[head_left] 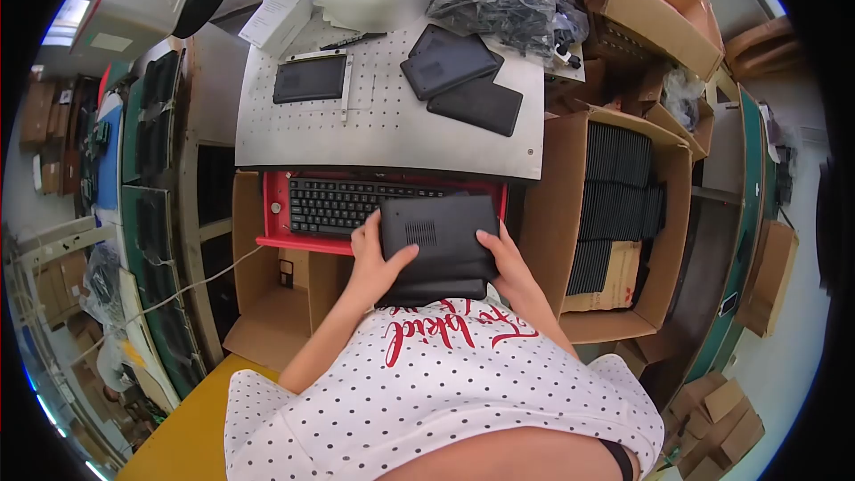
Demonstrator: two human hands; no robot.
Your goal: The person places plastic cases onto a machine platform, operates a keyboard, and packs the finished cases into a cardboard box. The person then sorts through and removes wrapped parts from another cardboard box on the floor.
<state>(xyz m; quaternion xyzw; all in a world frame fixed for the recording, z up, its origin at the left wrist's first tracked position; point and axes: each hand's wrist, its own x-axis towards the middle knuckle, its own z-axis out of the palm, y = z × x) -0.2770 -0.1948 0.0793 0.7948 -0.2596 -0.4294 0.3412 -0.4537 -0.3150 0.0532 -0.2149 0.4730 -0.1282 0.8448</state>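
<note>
- Black vented panel (450, 236) centre frame, overlapping the keyboard (325, 205); fingers of left hand (374, 258) and right hand (506, 260) clamped on opposite sides, thumbs on top (steadies it, presumably).
- Upper left: similar panel (307, 82) against metal strips (346, 89) on the surface (463, 147), likely for positioning.
- Right: carton (554, 223), dark pieces (614, 160) packed tight, probably saving room.

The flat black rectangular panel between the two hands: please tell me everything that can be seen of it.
This flat black rectangular panel looks like plastic, dull, with a block of narrow slots left of its centre. The bare left hand and bare right hand hold its sides, thumbs on its face. It hides part of the black keyboard; another black piece shows at its near edge; whether they touch is unclear.
</note>
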